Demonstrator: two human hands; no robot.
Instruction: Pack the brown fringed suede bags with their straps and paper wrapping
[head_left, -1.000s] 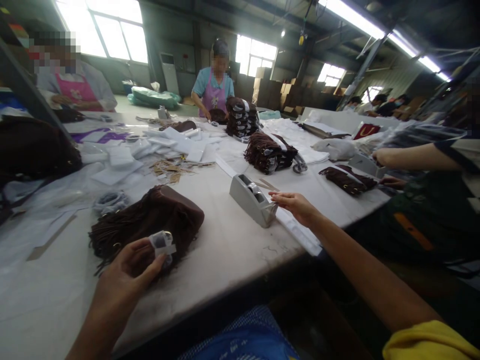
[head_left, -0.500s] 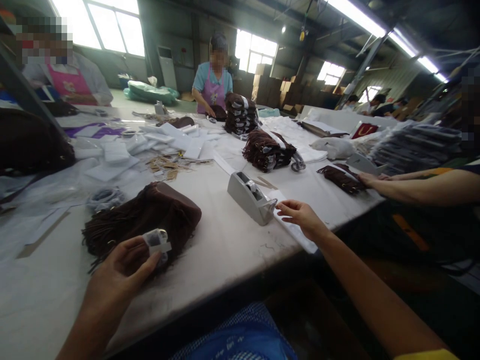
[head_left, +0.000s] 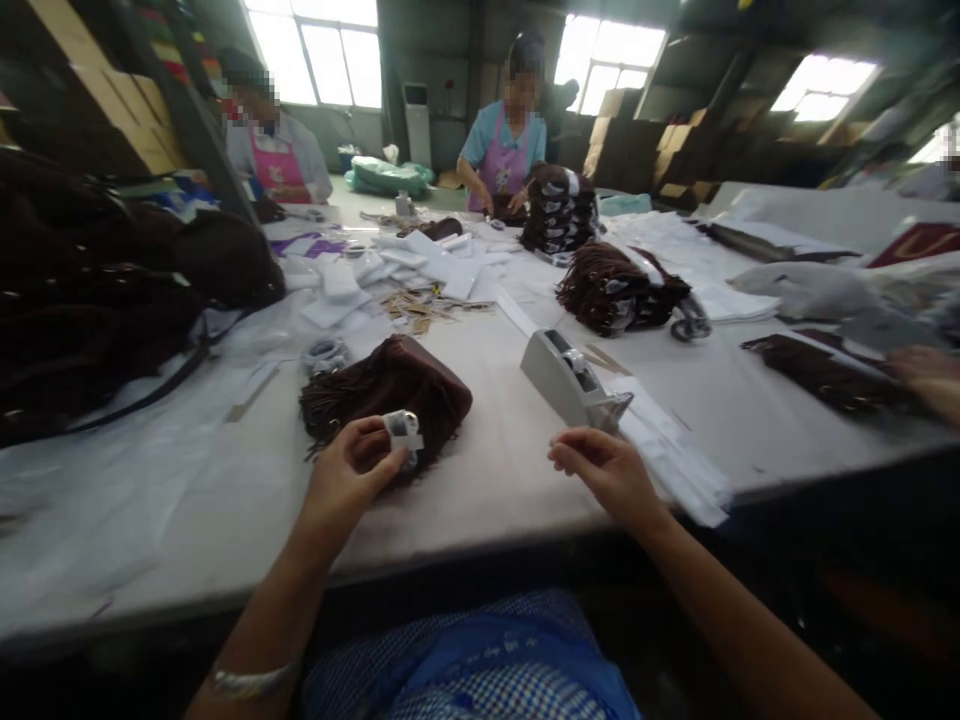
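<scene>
My left hand (head_left: pixel 358 455) is closed, thumb and fingers gripping a small metal fitting wrapped in white padding (head_left: pixel 405 436). A strip of tape crosses the wrapping. Right behind it a dark brown fringed bag (head_left: pixel 420 385) lies on the table; whether the fitting is attached to it is hidden. My right hand (head_left: pixel 600 468) is in a pinch just in front of a grey tape dispenser (head_left: pixel 566 378), close to its cutting end. Anything between those fingertips is too small to make out.
White paper strips (head_left: pixel 679 455) lie right of the dispenser. Bundled fringed bags (head_left: pixel 619 290) stand beyond, with a taller stack (head_left: pixel 559 210) behind. Dark bags (head_left: pixel 97 300) are heaped at left. A co-worker's hand (head_left: pixel 930 375) reaches in at right; two people stand across the table.
My right hand has drawn back from the dispenser's cutting end toward my left hand. My left hand keeps its grip on the wrapped fitting. The view has turned to the left.
</scene>
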